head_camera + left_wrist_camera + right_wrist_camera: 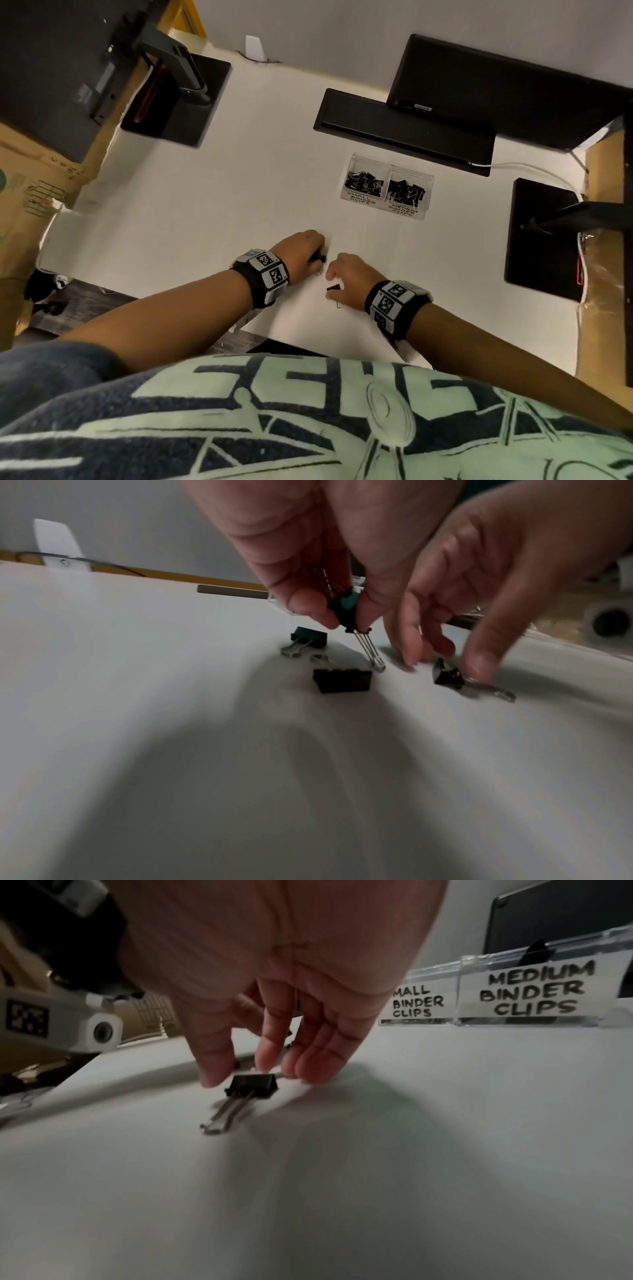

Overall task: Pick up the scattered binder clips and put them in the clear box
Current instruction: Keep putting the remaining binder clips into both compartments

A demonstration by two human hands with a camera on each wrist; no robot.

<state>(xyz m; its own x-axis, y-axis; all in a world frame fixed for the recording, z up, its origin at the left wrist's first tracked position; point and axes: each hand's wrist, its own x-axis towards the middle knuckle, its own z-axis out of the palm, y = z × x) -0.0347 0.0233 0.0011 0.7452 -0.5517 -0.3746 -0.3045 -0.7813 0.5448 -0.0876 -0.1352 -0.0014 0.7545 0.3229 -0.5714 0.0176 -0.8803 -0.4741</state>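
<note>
With my left hand (308, 547) I am pinching one binder clip (344, 610); my right hand (274, 993), fingers spread, is closing around another clip (253, 1086), not yet gripped. Short of the clear box (387, 186), already well stocked, two loose clips (342, 680) are waiting.

A white desk (212, 192) stands against a plain grey wall (342, 31). Black monitor bases (178, 99) rest at its far left and right, a black bar (404, 132) lies at the far middle. Cardboard (30, 185) flanks the left edge, above dark flooring (78, 308)
</note>
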